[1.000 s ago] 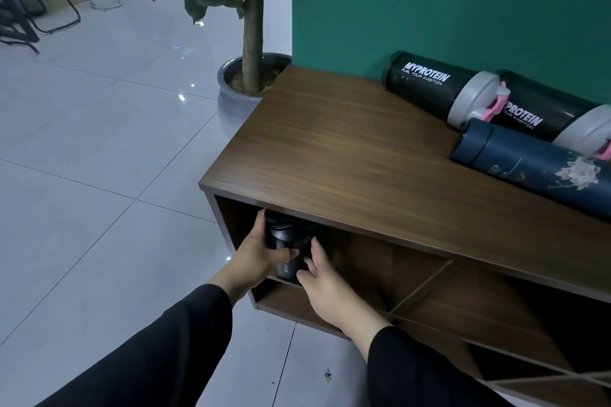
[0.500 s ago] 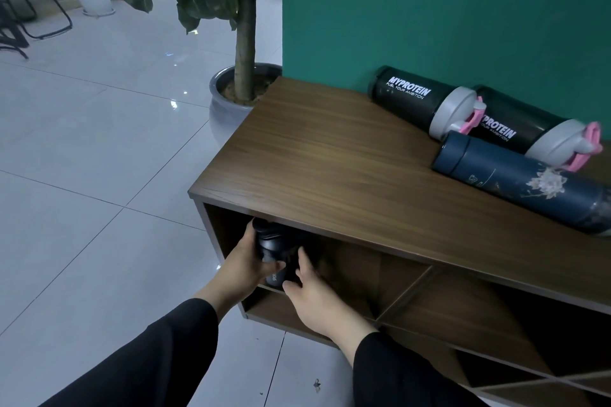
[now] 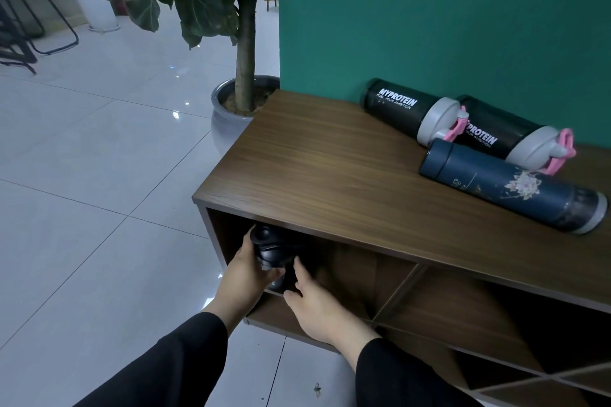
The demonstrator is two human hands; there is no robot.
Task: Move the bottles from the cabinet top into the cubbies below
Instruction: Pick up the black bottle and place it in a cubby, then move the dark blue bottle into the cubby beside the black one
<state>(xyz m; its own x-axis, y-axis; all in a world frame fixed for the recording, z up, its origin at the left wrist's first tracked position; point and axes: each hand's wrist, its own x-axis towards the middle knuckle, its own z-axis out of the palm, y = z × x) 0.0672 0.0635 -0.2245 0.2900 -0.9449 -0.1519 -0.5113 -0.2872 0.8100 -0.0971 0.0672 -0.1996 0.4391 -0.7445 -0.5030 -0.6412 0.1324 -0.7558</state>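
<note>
A black bottle (image 3: 271, 249) stands in the leftmost upper cubby of the wooden cabinet (image 3: 330, 182). My left hand (image 3: 246, 271) wraps its left side below the cap. My right hand (image 3: 314, 302) touches its lower right side with spread fingers. On the cabinet top lie two black shaker bottles with grey lids and pink loops (image 3: 401, 107) (image 3: 509, 137), and in front of them a dark blue flask with a flower print (image 3: 506, 183).
A green wall (image 3: 429, 10) rises behind the cabinet. A potted tree in a grey pot (image 3: 228, 116) stands at the cabinet's left end. White tiled floor (image 3: 99, 192) spreads to the left. More diagonal cubbies (image 3: 463, 307) open to the right.
The view has tilted up, so the cabinet and bottles sit lower in frame. Both hands stay on the black bottle in the cubby, hardly shifted.
</note>
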